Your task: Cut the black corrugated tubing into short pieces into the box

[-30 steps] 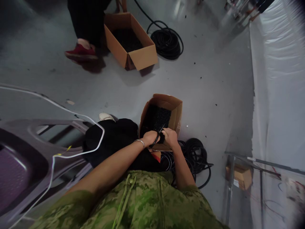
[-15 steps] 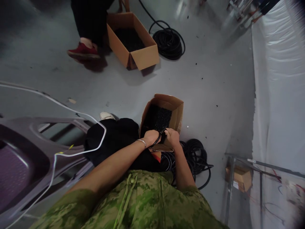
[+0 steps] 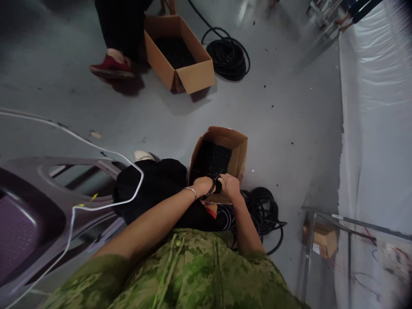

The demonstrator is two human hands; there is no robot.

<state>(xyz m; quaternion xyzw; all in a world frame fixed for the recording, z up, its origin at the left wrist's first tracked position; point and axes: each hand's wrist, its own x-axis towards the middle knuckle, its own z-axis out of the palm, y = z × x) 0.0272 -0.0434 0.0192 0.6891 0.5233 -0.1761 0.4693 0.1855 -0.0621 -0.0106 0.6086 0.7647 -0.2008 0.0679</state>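
Observation:
My left hand [image 3: 202, 185] and my right hand [image 3: 229, 185] meet over the near edge of an open cardboard box [image 3: 240, 156] on the floor. The box holds a heap of small black pieces [image 3: 215, 158]. Both hands grip a black cable [image 3: 215, 186] between them; its end curves from my left fist to my right fingers. A silver bracelet [image 3: 189, 190] sits on my left wrist. A coil of black cable [image 3: 263, 211] lies on the floor just right of my right forearm.
A second open cardboard box [image 3: 189, 75] stands farther off beside another black cable coil [image 3: 228, 56]. A person's leg with a red shoe [image 3: 111, 68] is next to it. A grey plastic chair [image 3: 38, 201] with a white cord [image 3: 96, 150] is left. A plastic-covered surface [image 3: 376, 111] and a metal frame [image 3: 309, 253] are right.
The hands stay at the box edge; the cable end that stuck up over the box a second ago is now drawn down between them. The view shifted slightly.

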